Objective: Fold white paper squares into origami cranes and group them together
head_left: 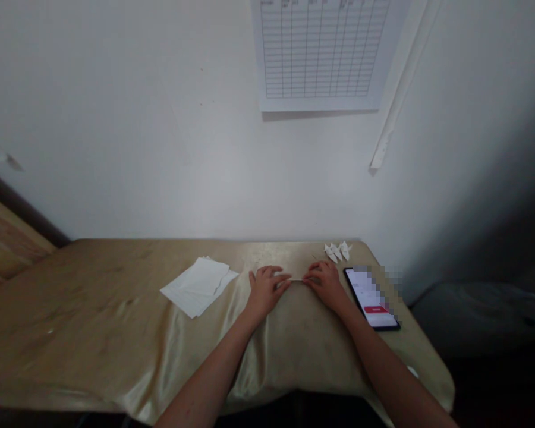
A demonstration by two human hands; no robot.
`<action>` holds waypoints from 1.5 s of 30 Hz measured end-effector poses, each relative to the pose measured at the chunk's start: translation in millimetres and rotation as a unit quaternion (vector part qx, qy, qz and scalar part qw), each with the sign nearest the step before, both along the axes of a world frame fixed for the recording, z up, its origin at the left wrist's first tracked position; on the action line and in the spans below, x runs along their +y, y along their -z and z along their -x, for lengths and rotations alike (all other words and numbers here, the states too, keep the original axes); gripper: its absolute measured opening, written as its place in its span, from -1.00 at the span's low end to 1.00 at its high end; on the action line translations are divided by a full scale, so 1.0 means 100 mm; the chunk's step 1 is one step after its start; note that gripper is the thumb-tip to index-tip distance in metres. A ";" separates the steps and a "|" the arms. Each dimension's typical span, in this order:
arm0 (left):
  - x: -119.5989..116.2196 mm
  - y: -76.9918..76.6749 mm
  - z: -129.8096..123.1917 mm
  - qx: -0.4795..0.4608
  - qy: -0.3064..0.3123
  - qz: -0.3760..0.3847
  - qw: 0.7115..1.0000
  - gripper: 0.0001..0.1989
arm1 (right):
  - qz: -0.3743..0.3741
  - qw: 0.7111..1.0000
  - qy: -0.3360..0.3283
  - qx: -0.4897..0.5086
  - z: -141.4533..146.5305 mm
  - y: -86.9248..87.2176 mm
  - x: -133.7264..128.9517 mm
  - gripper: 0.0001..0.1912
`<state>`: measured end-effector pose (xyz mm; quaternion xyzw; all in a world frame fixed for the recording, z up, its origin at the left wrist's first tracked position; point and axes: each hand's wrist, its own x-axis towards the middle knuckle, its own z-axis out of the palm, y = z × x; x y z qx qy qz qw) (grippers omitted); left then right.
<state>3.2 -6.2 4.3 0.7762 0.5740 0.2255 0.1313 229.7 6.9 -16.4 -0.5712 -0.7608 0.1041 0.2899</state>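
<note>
A thin white strip of paper (296, 279) stretches between my two hands, low over the cloth-covered table. My left hand (266, 286) pinches its left end between thumb and fingers. At the other end, my right hand (326, 282) grips it in the same way. Most of the paper's width is hidden, since it shows almost edge-on. To the left of my left hand lies a loose stack of white paper sheets (195, 285). Just beyond my right hand sit several small folded white paper shapes (337, 251) in a cluster.
A phone (371, 298) with a lit screen lies right of my right forearm. The table's gold cloth (111, 333) is wrinkled toward the front edge. Behind the table rises a white wall (160, 148) bearing a printed grid sheet (321, 59). A small white object (412, 371) rests near the right edge.
</note>
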 end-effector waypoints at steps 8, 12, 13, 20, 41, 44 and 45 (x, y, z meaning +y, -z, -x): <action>0.07 0.00 0.09 -0.006 -0.063 -0.049 0.997 -0.55 | 0.008 0.999 0.024 0.027 -0.07 0.05 0.09 -0.82; 0.04 -0.03 0.07 0.021 -0.007 -0.030 0.999 -0.61 | 0.019 0.999 0.033 0.007 -0.08 0.10 0.11 -0.91; 0.03 -0.04 0.07 0.033 0.015 -0.017 0.999 -0.63 | 0.016 0.999 0.033 0.003 -0.07 0.12 0.11 -0.93; -0.02 0.04 0.05 0.101 0.078 0.023 0.992 -0.63 | -0.018 0.999 0.049 0.004 -0.04 0.13 0.07 -0.85; 0.11 0.12 0.13 0.072 0.029 -0.010 0.997 -0.63 | 0.010 0.989 -0.143 -0.046 0.20 -0.12 -0.22 -0.75; 0.14 0.10 0.20 0.064 0.060 -0.012 0.996 -0.65 | 0.001 0.990 -0.129 -0.064 0.19 -0.12 -0.20 -0.76; 0.15 0.08 0.22 0.063 0.071 -0.016 0.995 -0.66 | -0.002 0.989 -0.127 -0.071 0.19 -0.12 -0.20 -0.76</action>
